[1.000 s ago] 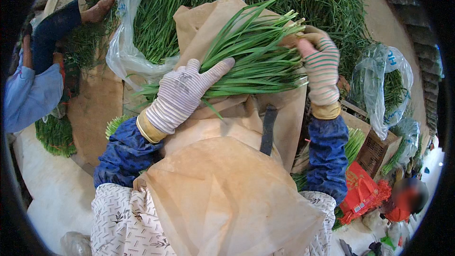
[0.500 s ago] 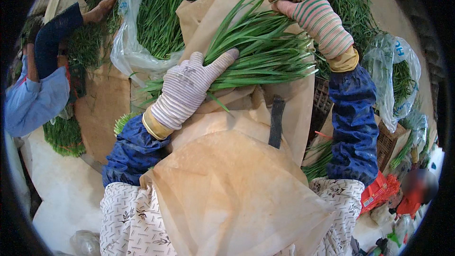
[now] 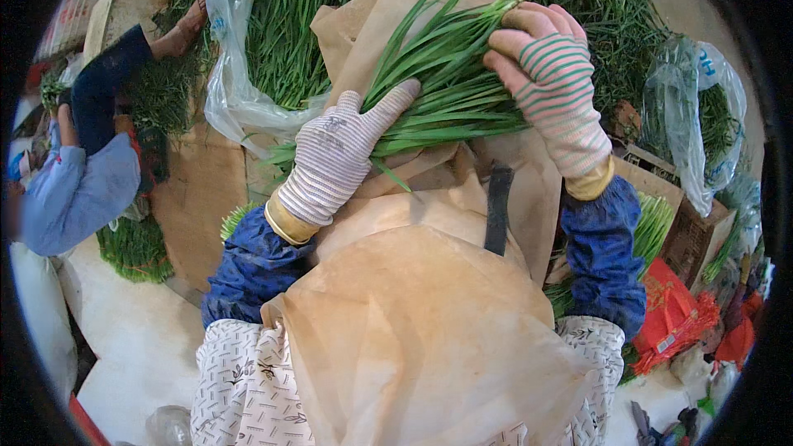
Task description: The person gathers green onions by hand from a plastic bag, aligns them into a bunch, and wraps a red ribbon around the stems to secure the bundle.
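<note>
A bunch of long green garlic chives (image 3: 446, 87) lies over the tan apron (image 3: 413, 314) on my lap, its leaves fanning out to the left. My left hand (image 3: 334, 149), in a thin striped glove, is closed on the leafy part, with the thumb across the top. At the pale cut ends is my right hand (image 3: 549, 74), in a glove with green and pink stripes. Its fingers are bent around the stem ends, which it partly hides. A few pale tips stick out above its fingers.
A large heap of chives (image 3: 318, 16) lies ahead, beside a clear plastic bag (image 3: 227, 74). Another clear bag (image 3: 673, 132), a brown crate (image 3: 698, 239) and a red bag (image 3: 669, 306) are at right. A co-worker in blue (image 3: 83, 190) sits at left near a bundle of chives (image 3: 136, 248).
My right hand has turned and come lower, from pinching a few strands to closing around the stem ends. My left hand keeps its hold on the leaves.
</note>
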Demonstrator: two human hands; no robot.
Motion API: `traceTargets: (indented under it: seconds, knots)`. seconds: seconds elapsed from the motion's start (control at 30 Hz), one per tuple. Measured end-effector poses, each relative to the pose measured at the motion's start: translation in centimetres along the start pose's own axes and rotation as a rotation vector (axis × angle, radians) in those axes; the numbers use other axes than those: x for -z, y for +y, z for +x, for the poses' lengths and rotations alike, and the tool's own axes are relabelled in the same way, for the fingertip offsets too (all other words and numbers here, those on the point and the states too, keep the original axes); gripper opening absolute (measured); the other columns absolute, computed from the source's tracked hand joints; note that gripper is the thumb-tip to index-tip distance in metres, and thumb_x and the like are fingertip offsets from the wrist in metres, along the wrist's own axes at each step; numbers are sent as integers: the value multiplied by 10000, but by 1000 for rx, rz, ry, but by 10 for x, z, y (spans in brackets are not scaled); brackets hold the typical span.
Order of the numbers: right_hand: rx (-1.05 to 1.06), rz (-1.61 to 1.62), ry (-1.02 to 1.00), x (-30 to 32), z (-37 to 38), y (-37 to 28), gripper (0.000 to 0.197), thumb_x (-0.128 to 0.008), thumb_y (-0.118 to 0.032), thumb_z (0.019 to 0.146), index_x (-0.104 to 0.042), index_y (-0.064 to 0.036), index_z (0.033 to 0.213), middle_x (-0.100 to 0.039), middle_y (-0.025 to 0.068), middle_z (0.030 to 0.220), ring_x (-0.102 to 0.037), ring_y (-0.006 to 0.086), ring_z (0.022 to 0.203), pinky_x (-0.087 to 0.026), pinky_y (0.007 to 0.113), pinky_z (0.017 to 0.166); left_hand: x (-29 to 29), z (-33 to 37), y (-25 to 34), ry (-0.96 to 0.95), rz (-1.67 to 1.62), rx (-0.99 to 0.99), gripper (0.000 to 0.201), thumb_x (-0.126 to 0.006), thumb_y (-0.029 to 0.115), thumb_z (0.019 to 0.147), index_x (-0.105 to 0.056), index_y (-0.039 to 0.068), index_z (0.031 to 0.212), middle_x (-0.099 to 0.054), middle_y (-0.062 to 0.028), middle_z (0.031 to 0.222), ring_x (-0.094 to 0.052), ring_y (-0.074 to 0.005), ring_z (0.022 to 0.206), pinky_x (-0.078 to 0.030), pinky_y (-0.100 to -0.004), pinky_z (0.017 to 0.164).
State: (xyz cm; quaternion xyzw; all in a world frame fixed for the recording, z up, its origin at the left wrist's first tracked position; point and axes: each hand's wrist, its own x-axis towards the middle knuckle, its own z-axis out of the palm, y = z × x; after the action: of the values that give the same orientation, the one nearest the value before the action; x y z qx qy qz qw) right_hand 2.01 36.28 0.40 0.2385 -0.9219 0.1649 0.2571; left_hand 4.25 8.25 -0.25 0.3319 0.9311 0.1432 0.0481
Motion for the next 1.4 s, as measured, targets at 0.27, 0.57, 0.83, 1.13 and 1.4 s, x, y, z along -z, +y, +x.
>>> traceTargets:
  seconds: [0.27, 0.57, 0.83, 1.13, 1.4]
  knots:
    - [-709, 287, 73, 13, -26, 67, 229, -717, -195, 859, -690, -42, 1026, -703, 113, 918, -651, 228, 810, -504, 307, 764, 2, -6, -5, 17, -5, 70, 598, -655, 160, 835, -492, 259, 1403, -596, -206, 981, -654, -355, 730, -537, -422, 609]
    - [-546, 189, -266, 24, -68, 15, 403, -697, -249, 882, -636, -45, 1224, -670, 55, 1008, -597, 134, 938, -478, 287, 860, -1, -4, -2, -21, 8, 92, 736, -771, 229, 749, -479, 237, 1425, -603, -155, 964, -651, -314, 794, -523, -387, 658]
    - [-1049, 249, -25, 9, -114, 90, 341, -679, -104, 882, -634, -54, 1217, -684, 68, 1076, -628, 165, 953, -504, 296, 843, -2, -1, 3, -22, 14, 70, 749, -775, 220, 747, -471, 222, 1432, -598, -150, 968, -645, -320, 793, -524, -381, 681]
    - [-764, 937, -185, -29, -67, 73, 266, -661, -47, 876, -673, -20, 1141, -705, 38, 1002, -632, 125, 930, -502, 257, 852, -3, 1, -2, 52, -23, 4, 647, -651, 83, 809, -484, 258, 1409, -600, -215, 1028, -654, -362, 729, -546, -405, 621]
    - [-1147, 817, 28, -35, -69, 88, 180, -692, -161, 873, -717, -18, 979, -686, 15, 815, -586, 87, 719, -473, 243, 659, -6, -2, -3, 64, -31, 41, 650, -639, 54, 800, -496, 268, 1397, -612, -211, 1057, -669, -354, 743, -552, -411, 617]
